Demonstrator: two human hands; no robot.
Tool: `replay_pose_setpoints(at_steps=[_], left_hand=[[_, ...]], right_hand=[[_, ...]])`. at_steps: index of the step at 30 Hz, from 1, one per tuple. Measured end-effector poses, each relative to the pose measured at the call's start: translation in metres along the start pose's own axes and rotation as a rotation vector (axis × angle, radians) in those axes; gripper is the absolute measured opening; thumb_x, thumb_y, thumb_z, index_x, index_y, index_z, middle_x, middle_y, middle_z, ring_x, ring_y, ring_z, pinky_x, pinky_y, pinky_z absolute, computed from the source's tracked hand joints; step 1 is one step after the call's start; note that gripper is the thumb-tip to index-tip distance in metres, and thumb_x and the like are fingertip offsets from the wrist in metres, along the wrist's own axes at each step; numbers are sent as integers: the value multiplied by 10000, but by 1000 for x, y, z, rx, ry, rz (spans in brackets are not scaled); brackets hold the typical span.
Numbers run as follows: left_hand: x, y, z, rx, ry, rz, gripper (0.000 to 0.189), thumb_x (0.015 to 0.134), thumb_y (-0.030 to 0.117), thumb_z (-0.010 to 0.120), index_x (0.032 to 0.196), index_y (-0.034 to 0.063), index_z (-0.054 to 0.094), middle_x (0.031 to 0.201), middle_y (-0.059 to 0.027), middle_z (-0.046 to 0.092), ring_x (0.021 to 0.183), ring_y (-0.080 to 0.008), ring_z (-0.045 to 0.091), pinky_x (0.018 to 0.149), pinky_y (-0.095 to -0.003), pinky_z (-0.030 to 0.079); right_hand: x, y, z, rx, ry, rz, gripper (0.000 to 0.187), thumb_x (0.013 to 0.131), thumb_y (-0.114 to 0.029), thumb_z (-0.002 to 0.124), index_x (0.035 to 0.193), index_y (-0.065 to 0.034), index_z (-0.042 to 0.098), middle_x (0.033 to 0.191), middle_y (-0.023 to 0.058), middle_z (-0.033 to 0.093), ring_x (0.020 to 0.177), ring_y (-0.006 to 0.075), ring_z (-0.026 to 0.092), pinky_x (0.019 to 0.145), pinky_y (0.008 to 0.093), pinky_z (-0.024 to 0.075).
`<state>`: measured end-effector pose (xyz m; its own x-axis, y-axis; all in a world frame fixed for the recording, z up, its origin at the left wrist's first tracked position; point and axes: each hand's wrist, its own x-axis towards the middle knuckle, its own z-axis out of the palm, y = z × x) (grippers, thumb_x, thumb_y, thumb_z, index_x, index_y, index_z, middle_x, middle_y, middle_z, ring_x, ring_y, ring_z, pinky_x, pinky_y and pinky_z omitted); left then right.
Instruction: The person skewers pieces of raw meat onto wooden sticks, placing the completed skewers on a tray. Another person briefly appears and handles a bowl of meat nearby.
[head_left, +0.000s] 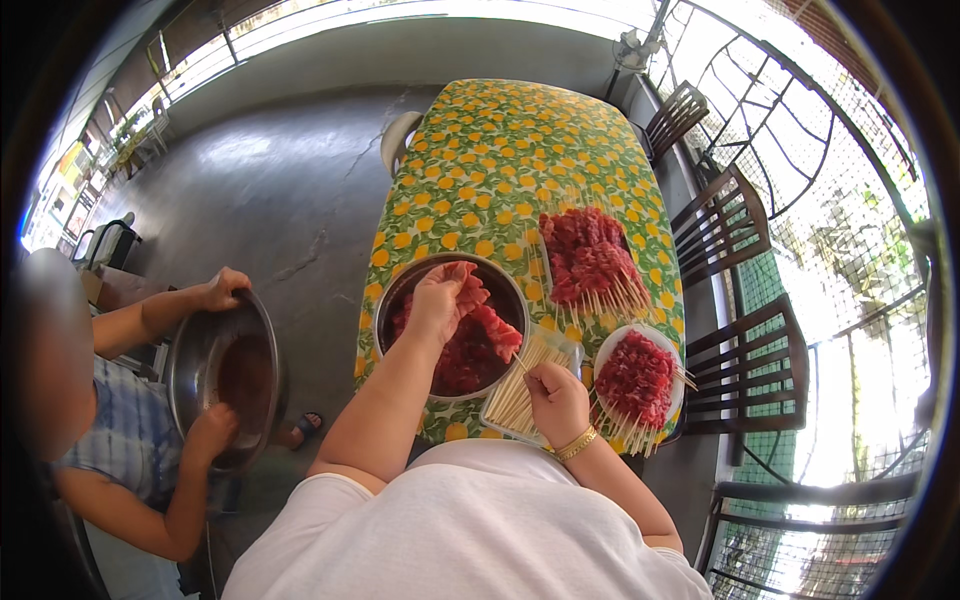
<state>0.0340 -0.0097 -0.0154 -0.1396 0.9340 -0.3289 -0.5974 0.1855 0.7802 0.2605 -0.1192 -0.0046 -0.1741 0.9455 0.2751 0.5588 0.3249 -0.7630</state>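
My left hand (441, 300) pinches a strip of raw red meat (474, 291) above a round metal bowl (524, 300). Loose pieces of meat (461, 364) lie in dark liquid inside the bowl. In my right hand (556, 401) is the lower part of a bamboo skewer (519, 361), which slants up to the left. Folded meat (499, 335) is threaded on its upper end, close to the strip in my left hand. Beneath and beside my right hand, a clear tray holds many bare bamboo skewers (514, 390).
Skewered meat (589, 251) is heaped on a tray toward the table's middle. More skewered meat (637, 375) covers a white plate (670, 341) on the right. Wooden chairs (750, 367) line that side. At left, another person's hands (214, 431) are at a large metal basin (274, 360).
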Motion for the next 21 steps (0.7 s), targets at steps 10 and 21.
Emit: replay_pose_setpoints(at_steps=[10, 21], left_hand=[[-11, -2, 9, 212, -54, 119, 166, 1032, 167, 587, 1050, 13, 645, 866, -78, 685, 746, -199, 704, 684, -310, 571], [-32, -6, 25, 167, -15, 231, 296, 1066, 253, 527, 1094, -28, 618, 1013, -153, 712, 890, -238, 729, 717, -336, 608]], right_hand=[[-2, -3, -1, 10, -29, 20, 60, 864, -48, 707, 874, -23, 654, 817, 160, 665, 763, 344, 662, 667, 384, 520], [-2, 5, 6, -27, -65, 63, 48, 884, -75, 684, 889, -41, 651, 841, 167, 663, 797, 370, 660, 684, 409, 523]])
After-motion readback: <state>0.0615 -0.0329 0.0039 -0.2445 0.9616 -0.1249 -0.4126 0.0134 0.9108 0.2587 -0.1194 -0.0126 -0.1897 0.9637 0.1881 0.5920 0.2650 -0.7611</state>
